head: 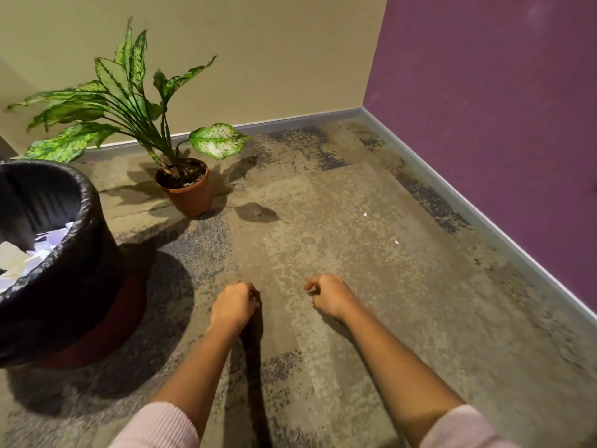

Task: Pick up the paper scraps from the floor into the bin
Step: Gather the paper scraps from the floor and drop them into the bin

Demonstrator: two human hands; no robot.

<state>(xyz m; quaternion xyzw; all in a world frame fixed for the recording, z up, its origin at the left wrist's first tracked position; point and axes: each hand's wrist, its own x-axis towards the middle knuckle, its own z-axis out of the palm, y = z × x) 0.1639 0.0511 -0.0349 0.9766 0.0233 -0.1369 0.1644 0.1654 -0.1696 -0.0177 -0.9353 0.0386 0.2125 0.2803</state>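
Observation:
The bin stands at the left, a round tub lined with a black plastic bag, and white paper scraps lie inside it. Two tiny white paper scraps rest on the carpet to the right, one farther off and one nearer. My left hand hovers low over the carpet with its fingers curled in, nothing visible in it. My right hand is beside it, fingers loosely curled, also with nothing visible in it. Both hands are right of the bin and short of the scraps.
A potted plant in a terracotta pot stands against the beige wall behind the bin, its leaves spreading over the floor. A purple wall with a grey skirting board bounds the carpet on the right.

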